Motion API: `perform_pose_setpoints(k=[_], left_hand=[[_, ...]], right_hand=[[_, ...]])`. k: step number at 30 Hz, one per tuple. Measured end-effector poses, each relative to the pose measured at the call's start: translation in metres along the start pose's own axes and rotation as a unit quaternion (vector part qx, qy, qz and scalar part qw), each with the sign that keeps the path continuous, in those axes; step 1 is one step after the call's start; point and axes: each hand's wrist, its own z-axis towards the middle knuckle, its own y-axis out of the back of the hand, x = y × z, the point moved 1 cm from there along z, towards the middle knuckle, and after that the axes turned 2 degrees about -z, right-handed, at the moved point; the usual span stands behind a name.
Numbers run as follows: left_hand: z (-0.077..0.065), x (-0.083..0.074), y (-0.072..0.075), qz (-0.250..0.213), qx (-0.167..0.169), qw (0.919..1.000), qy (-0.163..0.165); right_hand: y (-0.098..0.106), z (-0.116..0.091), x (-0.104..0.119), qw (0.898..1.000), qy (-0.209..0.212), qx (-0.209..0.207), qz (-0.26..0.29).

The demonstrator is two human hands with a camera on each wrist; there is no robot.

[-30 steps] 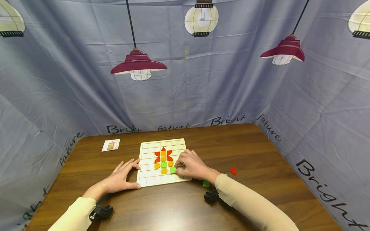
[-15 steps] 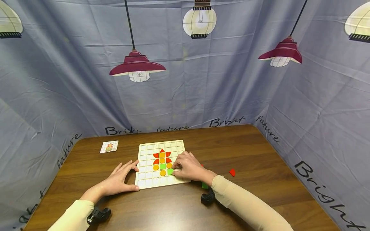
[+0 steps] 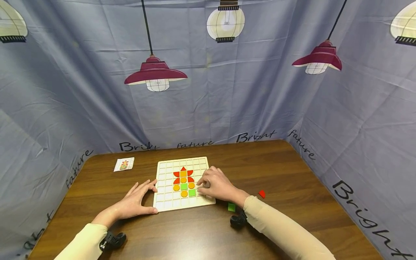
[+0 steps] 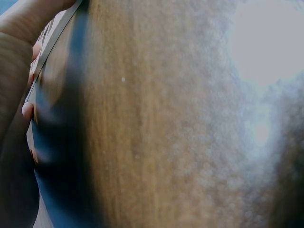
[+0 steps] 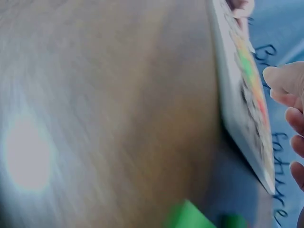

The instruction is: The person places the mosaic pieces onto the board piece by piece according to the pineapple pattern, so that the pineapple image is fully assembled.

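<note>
A pale gridded board lies on the table, bearing a pattern of red, orange and green flat pieces. My left hand is spread at its left side, thumb at the near corner and fingertips at the edge; the left wrist view catches part of that hand. Just right of a green square tile set in the grid, my right hand hovers over the board's right part. Its fingers are loosely bent, thumb and fingertips apart, with nothing between them in the right wrist view, where the hand appears at the edge.
A loose green tile lies by my right wrist and a red piece farther right. A small pattern card sits at the back left. Patterned curtains hang behind the wooden table.
My right hand has set the green square tile into the grid beside the lower orange circle, let go of it and drawn slightly right. The left hand stays at the board's edge.
</note>
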Motion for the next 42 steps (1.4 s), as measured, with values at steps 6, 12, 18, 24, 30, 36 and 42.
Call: perform_pose_setpoints(k=[6, 12, 18, 24, 30, 36, 42], left_hand=[[0.002, 0.0, 0.001, 0.006, -0.004, 1.0, -0.004], [0.001, 0.002, 0.0, 0.008, -0.001, 1.0, -0.003], [0.0, 0.002, 0.0, 0.011, -0.005, 0.9999, -0.004], [0.0, 0.002, 0.0, 0.011, -0.005, 0.9999, -0.005], [0.001, 0.001, -0.001, 0.009, -0.004, 0.9999, -0.004], [0.002, 0.002, -0.001, 0.009, -0.005, 0.9999, -0.005], [0.0, 0.002, -0.001, 0.005, -0.006, 0.9999, -0.007]], right_hand=[[0.035, -0.01, -0.022, 0.999, -0.032, -0.019, 0.009], [0.06, -0.024, -0.041, 0.998, -0.058, -0.035, 0.009], [0.074, -0.038, -0.054, 0.997, -0.069, -0.024, 0.003], [0.075, -0.056, -0.066, 0.998, -0.068, -0.001, -0.013], [0.079, -0.078, -0.08, 0.995, -0.088, 0.035, -0.009], [0.088, -0.102, -0.094, 0.992, -0.115, 0.045, -0.001], [0.088, -0.123, -0.105, 0.989, -0.141, 0.042, 0.002]])
